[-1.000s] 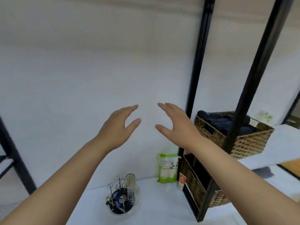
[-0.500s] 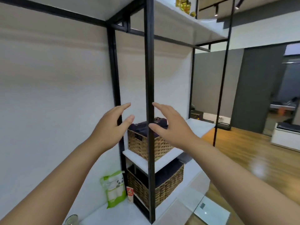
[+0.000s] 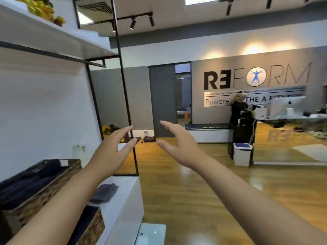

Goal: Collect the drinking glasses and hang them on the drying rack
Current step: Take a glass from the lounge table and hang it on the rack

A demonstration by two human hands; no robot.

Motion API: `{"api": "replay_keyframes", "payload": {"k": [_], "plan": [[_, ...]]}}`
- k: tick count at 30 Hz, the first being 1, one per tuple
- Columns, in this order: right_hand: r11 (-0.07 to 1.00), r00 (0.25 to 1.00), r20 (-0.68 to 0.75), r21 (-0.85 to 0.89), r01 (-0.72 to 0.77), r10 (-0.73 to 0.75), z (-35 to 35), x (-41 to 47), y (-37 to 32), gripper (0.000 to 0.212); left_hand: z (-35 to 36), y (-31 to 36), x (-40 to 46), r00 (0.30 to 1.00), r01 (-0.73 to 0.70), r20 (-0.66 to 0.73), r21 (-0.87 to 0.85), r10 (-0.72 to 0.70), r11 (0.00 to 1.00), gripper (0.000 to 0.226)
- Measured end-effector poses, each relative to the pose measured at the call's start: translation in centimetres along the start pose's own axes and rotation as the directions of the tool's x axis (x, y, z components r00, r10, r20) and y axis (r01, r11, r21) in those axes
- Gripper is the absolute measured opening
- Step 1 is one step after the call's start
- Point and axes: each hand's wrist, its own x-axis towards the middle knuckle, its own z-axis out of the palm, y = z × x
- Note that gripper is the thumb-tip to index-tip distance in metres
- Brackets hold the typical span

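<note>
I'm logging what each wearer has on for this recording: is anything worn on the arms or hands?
Nothing shows. The left hand and right hand are bare, with no gloves, rings, watch or bands visible. Both forearms are uncovered to the frame's edge, so no sleeve reaches into view.

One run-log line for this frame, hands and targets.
left hand: open, empty | right hand: open, empty | glasses, rack: not in view | wicker basket: lower left
</note>
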Motion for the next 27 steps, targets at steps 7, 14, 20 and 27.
{"api": "replay_keyframes", "payload": {"k": [7,14,20,27], "plan": [[0.985,0.979,-0.162,-0.100,-0.141,0.124,-12.8,0.6,12.0,0.063,14.9,7.7,11.1,0.984,-0.139,0.089,-0.139,0.152,0.981,0.055],[0.938,0.922,-0.304,-0.175,-0.300,0.239,-22.1,-1.2,22.1,0.065,28.3,14.5,19.2,0.936,-0.245,0.181,-0.281,0.302,0.928,0.053],[0.838,0.836,-0.451,-0.283,-0.466,0.312,-29.1,-3.5,29.8,0.062,40.7,19.4,26.1,0.846,-0.320,0.264,-0.443,0.463,0.837,0.054],[0.667,0.653,-0.655,-0.295,-0.684,0.379,-37.1,-5.5,35.9,0.061,54.1,28.1,32.7,0.680,-0.372,0.300,-0.645,0.668,0.668,0.060]]}}
